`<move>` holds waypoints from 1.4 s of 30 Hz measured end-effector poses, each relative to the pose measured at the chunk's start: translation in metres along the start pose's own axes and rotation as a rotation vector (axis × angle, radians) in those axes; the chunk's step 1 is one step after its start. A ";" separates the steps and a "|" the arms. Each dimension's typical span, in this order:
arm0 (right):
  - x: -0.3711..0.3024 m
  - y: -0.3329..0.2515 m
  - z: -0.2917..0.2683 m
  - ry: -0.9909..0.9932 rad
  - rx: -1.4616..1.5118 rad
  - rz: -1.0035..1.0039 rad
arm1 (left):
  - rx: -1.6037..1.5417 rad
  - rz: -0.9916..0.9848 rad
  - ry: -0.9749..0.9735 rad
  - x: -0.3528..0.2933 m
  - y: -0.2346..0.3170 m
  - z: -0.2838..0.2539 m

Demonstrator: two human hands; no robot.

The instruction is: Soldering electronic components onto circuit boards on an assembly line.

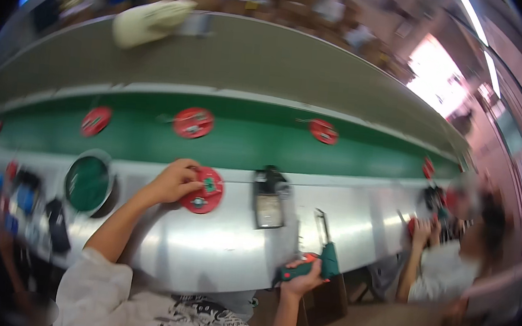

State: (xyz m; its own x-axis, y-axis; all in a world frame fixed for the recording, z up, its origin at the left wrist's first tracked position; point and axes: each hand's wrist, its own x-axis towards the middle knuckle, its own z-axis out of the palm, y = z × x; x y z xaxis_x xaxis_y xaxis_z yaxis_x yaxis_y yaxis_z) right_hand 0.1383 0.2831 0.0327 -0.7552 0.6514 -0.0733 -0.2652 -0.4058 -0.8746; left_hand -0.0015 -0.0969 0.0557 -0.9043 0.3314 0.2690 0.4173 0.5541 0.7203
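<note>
Above the metal worktop my left hand (179, 181) grips the left edge of a round red disc (210, 203), its fingers closed on the rim. A small green piece and a pale metallic part show on the disc's face. Lower right, at the near edge of the worktop, my right hand (303, 281) is wrapped round the grip of a green handheld power tool (329, 261) with red accents. A thin dark frame-like part rises from the tool; blur hides its exact kind.
Beyond the worktop (228, 241) runs a green conveyor belt (257, 137) carrying several red discs (193, 122). A metal bowl (109, 172) stands left, a black container (269, 209) between my hands. A shelf (271, 57) overhangs the belt. Co-workers sit right (445, 269) and left.
</note>
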 end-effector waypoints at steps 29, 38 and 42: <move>-0.005 0.002 0.008 0.055 -0.238 -0.042 | 0.917 -0.445 0.414 -0.186 -0.058 -0.120; -0.012 0.000 0.017 0.062 -0.265 -0.100 | 0.511 -0.409 0.554 -0.184 -0.050 -0.135; -0.013 -0.004 0.015 0.035 -0.271 -0.038 | 0.378 -0.329 0.652 -0.183 -0.041 -0.134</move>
State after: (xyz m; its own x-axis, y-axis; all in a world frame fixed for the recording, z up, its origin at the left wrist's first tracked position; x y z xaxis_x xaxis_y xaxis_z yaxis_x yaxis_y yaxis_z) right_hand 0.1404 0.2662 0.0439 -0.7251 0.6867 -0.0509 -0.1187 -0.1975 -0.9731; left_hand 0.1342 -0.2827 0.0627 -0.8077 -0.3382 0.4829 0.0184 0.8042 0.5941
